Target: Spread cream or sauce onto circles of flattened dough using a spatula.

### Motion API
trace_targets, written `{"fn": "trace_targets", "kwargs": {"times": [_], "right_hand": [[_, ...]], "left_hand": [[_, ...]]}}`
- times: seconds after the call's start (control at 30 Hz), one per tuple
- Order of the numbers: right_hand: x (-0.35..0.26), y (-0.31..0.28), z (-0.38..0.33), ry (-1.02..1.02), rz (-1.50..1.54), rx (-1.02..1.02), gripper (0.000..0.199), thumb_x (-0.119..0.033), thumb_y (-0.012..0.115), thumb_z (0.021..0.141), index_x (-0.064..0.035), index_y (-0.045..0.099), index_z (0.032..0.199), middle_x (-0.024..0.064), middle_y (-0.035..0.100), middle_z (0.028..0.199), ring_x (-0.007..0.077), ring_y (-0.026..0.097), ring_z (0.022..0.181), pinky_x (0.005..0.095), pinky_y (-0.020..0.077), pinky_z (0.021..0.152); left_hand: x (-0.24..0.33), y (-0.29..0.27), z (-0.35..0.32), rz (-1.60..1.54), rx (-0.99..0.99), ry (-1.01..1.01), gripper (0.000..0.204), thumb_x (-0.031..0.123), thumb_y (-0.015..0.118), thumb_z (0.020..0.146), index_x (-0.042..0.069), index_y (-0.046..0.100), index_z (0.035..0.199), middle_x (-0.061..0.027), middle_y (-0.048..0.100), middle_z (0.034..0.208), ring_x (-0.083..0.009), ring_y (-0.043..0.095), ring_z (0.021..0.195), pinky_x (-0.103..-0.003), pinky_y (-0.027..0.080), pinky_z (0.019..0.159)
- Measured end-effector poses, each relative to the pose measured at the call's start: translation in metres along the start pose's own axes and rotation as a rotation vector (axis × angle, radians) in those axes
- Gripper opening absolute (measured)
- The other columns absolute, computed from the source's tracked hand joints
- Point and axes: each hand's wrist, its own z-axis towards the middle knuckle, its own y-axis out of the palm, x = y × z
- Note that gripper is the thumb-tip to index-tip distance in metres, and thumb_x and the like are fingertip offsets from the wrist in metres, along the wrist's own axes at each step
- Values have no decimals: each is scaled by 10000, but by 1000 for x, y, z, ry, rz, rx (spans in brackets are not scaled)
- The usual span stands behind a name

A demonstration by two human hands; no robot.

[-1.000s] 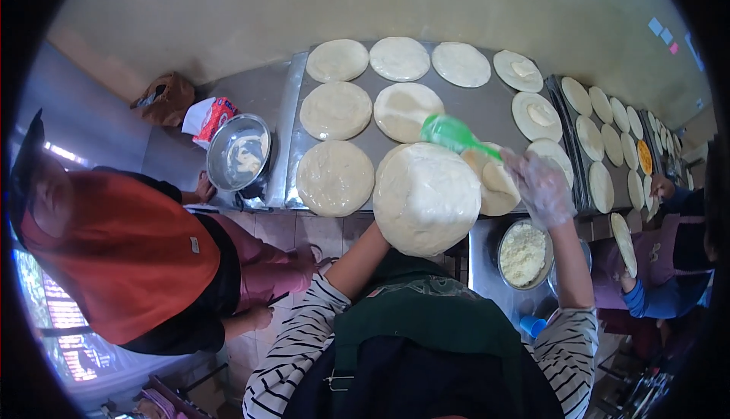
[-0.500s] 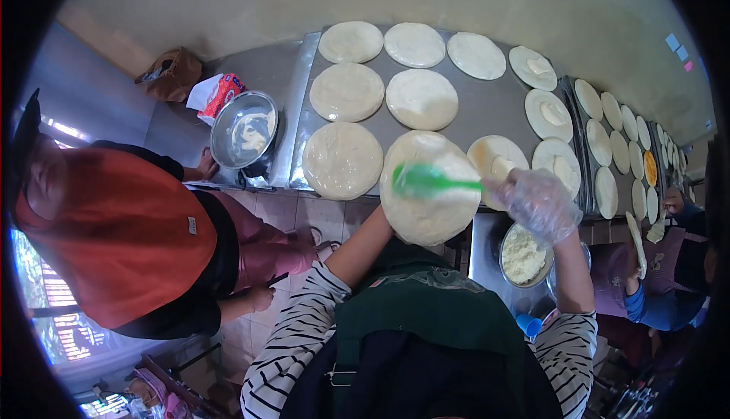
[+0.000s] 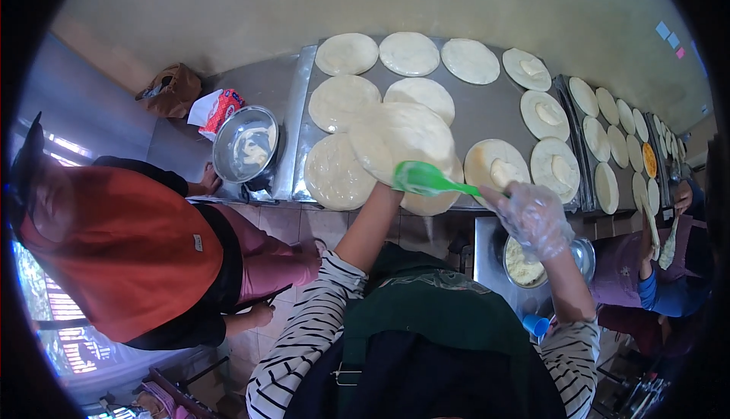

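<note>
Over the near edge of the bench (image 3: 487, 111), 1 raised dough round (image 3: 399, 138) overlaps flat rounds (image 3: 338, 176) in view, apparently propped from beneath to leave its upper face free. It hides the left hand, whose grip I cannot tell. The gloved right hand (image 3: 536, 225) has its grip closed round a green spatula (image 3: 422, 179). 1 steel bowl (image 3: 225, 154) holds creamy white smears (image 3: 253, 147); a 2nd bowl (image 3: 507, 273), a pale crumbly heap (image 3: 523, 263).

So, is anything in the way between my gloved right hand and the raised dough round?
Only the green spatula that your gloved right hand holds; its head overlaps the near edge of the raised dough round in this view, though I can't tell whether they touch. Nothing else visible stands between them.
</note>
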Motion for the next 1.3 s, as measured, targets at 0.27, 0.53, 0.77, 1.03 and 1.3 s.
{"fn": "trace_targets", "kwargs": {"times": [0.27, 0.53, 0.77, 1.03, 1.3], "right_hand": [[-19, -6, 17, -43, -90, 262, 394, -203, 676, 887, -302, 602, 1262, 41, 533, 700, 252, 579, 564, 416, 465, 481], [2, 8, -5, 21, -83, 168, 375, -190, 697, 862, -294, 651, 1220, 62, 586, 719, 259, 617, 604, 409, 482, 502], [-29, 36, 17, -78, 53, 295, 353, -222, 612, 923, -332, 631, 1257, 32, 555, 735, 227, 599, 599, 395, 481, 506], [-10, 74, -26, 130, 397, 538, 231, -221, 688, 895, -124, 713, 1103, 107, 588, 732, 319, 569, 568, 445, 420, 495], [-8, 125, -25, 384, 535, 638, 291, -92, 714, 867, -122, 668, 1153, 132, 570, 754, 308, 599, 648, 445, 468, 580]], "left_hand": [[26, 0, 23, 14, -8, -5, 602, 503, 392, 1030, 118, 372, 1493, -122, 504, 1436, -272, 534, 1280, -454, 452, 1077], [58, -16, 8, 14, 21, 39, 614, 512, 383, 1029, 113, 365, 1495, -125, 496, 1443, -276, 521, 1291, -460, 437, 1087], [51, -13, 8, 13, 26, 55, 624, 520, 375, 1028, 109, 359, 1497, -127, 488, 1448, -280, 508, 1301, -465, 425, 1095], [53, -28, -27, -35, 23, 102, 636, 529, 366, 1026, 104, 352, 1499, -130, 480, 1455, -284, 495, 1313, -470, 410, 1104], [20, -25, -46, -52, 18, 78, 647, 538, 358, 1025, 100, 346, 1502, -132, 471, 1462, -289, 481, 1325, -476, 395, 1114]]}}
